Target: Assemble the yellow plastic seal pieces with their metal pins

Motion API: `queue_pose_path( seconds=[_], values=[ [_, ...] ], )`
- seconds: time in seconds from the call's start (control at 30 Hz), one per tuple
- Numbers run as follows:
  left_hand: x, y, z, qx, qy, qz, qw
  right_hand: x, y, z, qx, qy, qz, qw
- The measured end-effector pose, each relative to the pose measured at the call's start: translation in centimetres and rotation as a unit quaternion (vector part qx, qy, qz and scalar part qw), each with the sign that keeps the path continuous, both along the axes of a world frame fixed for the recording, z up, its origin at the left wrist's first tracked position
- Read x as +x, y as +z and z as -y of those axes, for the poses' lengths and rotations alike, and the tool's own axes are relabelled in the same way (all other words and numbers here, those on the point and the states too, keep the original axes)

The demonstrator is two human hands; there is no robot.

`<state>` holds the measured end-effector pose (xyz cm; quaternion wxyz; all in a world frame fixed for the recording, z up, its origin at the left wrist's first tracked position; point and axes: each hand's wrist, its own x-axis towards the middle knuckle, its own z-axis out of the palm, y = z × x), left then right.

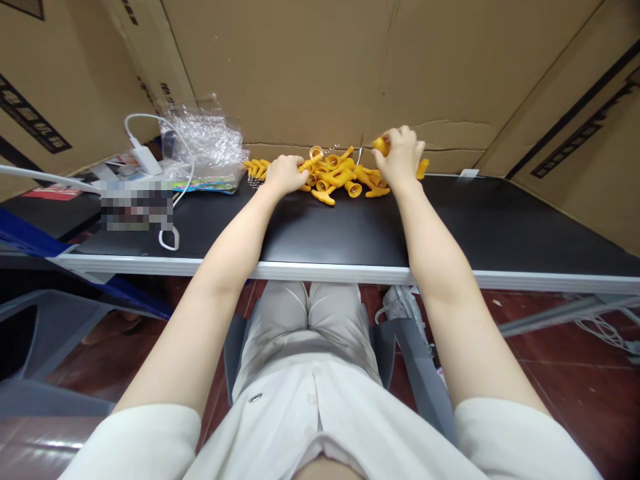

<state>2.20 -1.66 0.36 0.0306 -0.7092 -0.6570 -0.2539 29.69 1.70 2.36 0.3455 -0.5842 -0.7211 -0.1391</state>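
Observation:
My right hand (401, 155) curls from above around a yellow plastic piece (381, 145), whose rounded end shows past the fingers. Another yellow end (423, 168) juts out on the hand's far right side; whether it belongs to the same piece I cannot tell. At the pile's left edge, my left hand (286, 175) is closed, with a ridged yellow plastic piece (313, 161) at its fingertips. Between the hands lies a loose pile of yellow plastic parts (343, 179), some hollow like cups, some T-shaped. More ridged yellow pieces (256, 168) lie left of my left hand.
Clear plastic bags (203, 143) lie at the back left, beside a white plug with a cable (146, 159). A blurred-out item (136, 205) sits nearer me. Cardboard walls (320, 73) enclose the black tabletop (330, 233), edged with a pale metal rail (330, 272).

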Motion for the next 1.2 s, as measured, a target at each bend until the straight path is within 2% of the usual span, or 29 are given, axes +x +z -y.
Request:
queue_pose_path(
  seconds=[0.1,0.2,0.5,0.63,0.77,0.97,1.07,1.2],
  values=[
    [-0.6,0.0,-0.5,0.011,0.014,0.017,1.000,2.7,-0.9,-0.9,-0.047,-0.103,-0.054,0.992],
    [-1.1,0.1,-0.9,0.021,0.027,0.043,0.998,4.7,-1.8,-1.2,-0.089,-0.166,-0.103,0.977],
    [-1.0,0.6,-0.3,0.014,0.043,0.054,0.997,5.8,-3.3,-1.2,-0.201,-0.217,-0.187,0.937],
    [-1.1,0.3,-0.5,0.022,0.043,0.054,0.997,5.9,-3.5,-1.5,-0.219,-0.214,-0.192,0.932],
    [-1.3,-0.1,-1.0,0.036,0.049,0.067,0.996,6.2,-3.8,-1.7,-0.256,-0.189,-0.128,0.939],
    [-1.5,-0.1,-1.6,0.066,0.059,0.137,0.987,6.6,-4.9,-2.2,-0.323,-0.161,-0.041,0.932],
    [-2.2,-0.5,-2.4,0.096,0.062,0.169,0.979,6.7,-5.2,-2.3,-0.330,-0.164,-0.017,0.929],
    [-3.5,-1.2,-3.8,0.152,0.035,0.222,0.962,6.5,-5.2,-2.5,-0.340,-0.156,-0.012,0.927]
  ],
)
